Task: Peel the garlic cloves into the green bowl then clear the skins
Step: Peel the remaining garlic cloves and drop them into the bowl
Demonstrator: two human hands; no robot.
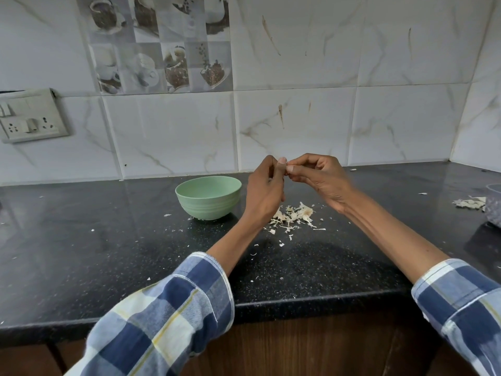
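Garlic clove [286, 169] pinched between both hands, raised beside green bowl [208, 197]

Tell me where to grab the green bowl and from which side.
Grip the green bowl at its rim, from above on its left side. It stands upright and open, so a thumb can hook inside, and both hands and the skins pile crowd its right.
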